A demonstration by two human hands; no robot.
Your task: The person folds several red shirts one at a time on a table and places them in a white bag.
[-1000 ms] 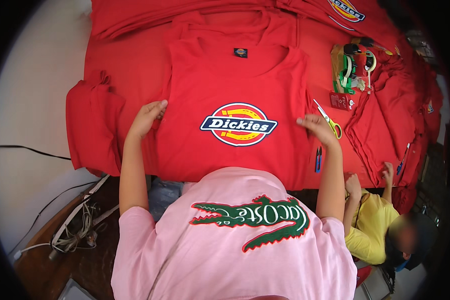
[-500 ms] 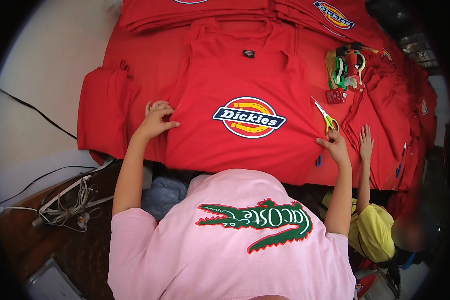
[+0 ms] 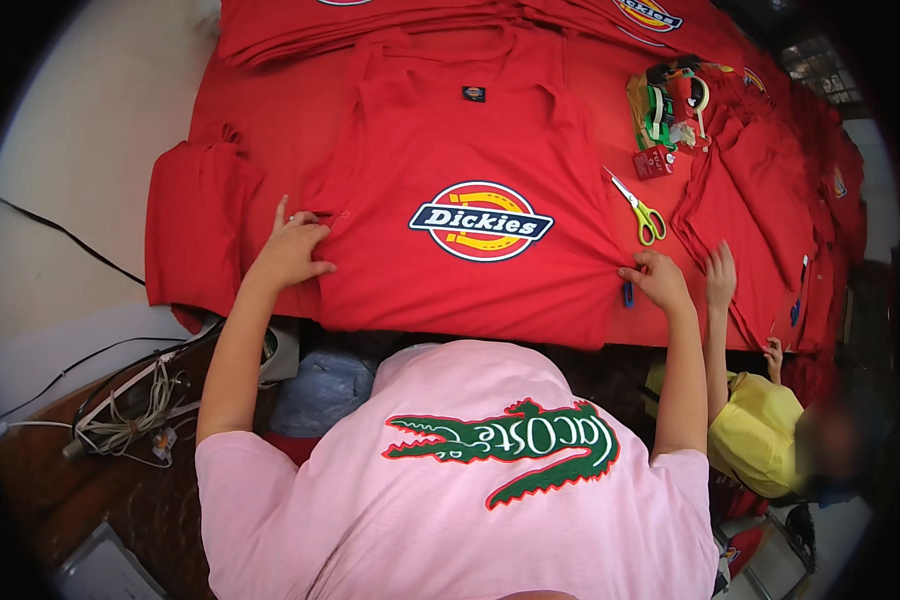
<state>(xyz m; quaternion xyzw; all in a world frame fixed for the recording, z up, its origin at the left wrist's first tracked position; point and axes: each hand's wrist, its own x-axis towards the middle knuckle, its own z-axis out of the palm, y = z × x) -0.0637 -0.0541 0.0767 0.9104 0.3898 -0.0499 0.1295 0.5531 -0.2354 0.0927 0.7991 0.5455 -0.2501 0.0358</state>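
Note:
A red sleeveless top (image 3: pixel 470 150) lies spread in front of me, neckline away from me. Across its chest is an oval printed logo (image 3: pixel 482 222) in blue, yellow and red. My left hand (image 3: pixel 292 248) touches its left side edge, fingers bent and apart, thumb stretched out over the fabric. At the right side edge, my right hand (image 3: pixel 660 278) pinches the cloth between thumb and fingers, and creases run toward that grip. Just beyond that hand lie scissors with yellow-green handles (image 3: pixel 650 224). A small blue tool (image 3: pixel 628 293) sits beside my right fingertips, partly covered.
Folded red garments (image 3: pixel 195 220) lie at the left, with more red cloth (image 3: pixel 760 190) at the right. Tape rolls (image 3: pixel 660 112) and a small red box (image 3: pixel 654 162) stand beyond the scissors. A co-worker in yellow (image 3: pixel 755 430) works at the right. Cables (image 3: pixel 135 425) lie lower left.
The whole view has shifted slightly, so the table things sit further left and up. My right hand has come away from the scissors' handles in view. The co-worker's second hand now shows.

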